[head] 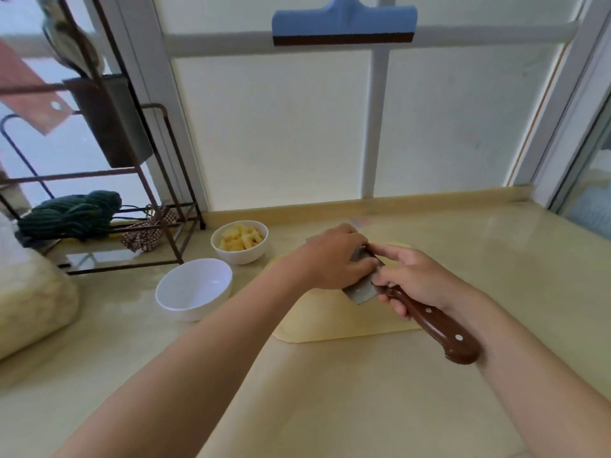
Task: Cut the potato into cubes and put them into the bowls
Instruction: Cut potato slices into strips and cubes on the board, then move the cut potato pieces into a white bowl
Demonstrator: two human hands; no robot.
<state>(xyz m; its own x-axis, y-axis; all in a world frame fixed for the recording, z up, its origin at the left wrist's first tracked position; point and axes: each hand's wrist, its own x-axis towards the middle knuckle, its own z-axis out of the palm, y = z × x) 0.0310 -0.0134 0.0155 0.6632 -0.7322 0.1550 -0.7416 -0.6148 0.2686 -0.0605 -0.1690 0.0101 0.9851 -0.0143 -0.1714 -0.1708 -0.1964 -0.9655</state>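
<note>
My right hand (413, 279) grips the brown wooden handle of a cleaver-style knife (439, 328) just behind the blade. Its grey blade (358, 294) lies low over the beige cutting board (334, 320). My left hand (334, 259) covers most of the blade, with its fingers curled down over it. Any potato under that hand is hidden. A white bowl (239, 252) holding yellow potato cubes (241, 239) stands to the left of the board. Nearer to me, a second white bowl (193, 290) holds nothing.
A dark metal rack (165, 233) with a green cloth (71, 216) stands at the back left. A pale plastic bag (29, 299) lies at the left edge. A frosted window with a blue squeegee (344, 23) backs the yellow counter (363, 408).
</note>
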